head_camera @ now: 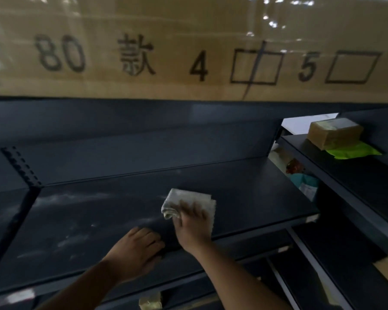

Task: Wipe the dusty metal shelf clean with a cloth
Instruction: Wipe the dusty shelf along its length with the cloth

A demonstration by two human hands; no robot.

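Fingers [194, 210] of the right hand [192, 224] lie spread and pressed flat on a folded pale cloth [184, 201], pinning it to the dark metal shelf [244, 186] near its front edge. Left hand [139, 249], at about eight o'clock from the cloth, has its fingers curled over the shelf's front lip, gripping it as a brace.

Pale dust streaks [76, 238] spread from the cloth toward nine and eight o'clock, so I judge most of the left part not yet wiped. A flat palm rather than a pinch holds the cloth, and a fast stroke could let it bunch or slide out. The cloth's loose corner sits close to the front lip at six o'clock; a pull that way may push dust, or the cloth, off the edge onto the lower shelf. A sweep toward nine o'clock soon meets the bracing hand.

Open room runs toward twelve o'clock up to the back panel [143, 148], and toward three o'clock to the shelf's right end. At ten o'clock a perforated upright [23, 166] bounds the surface.
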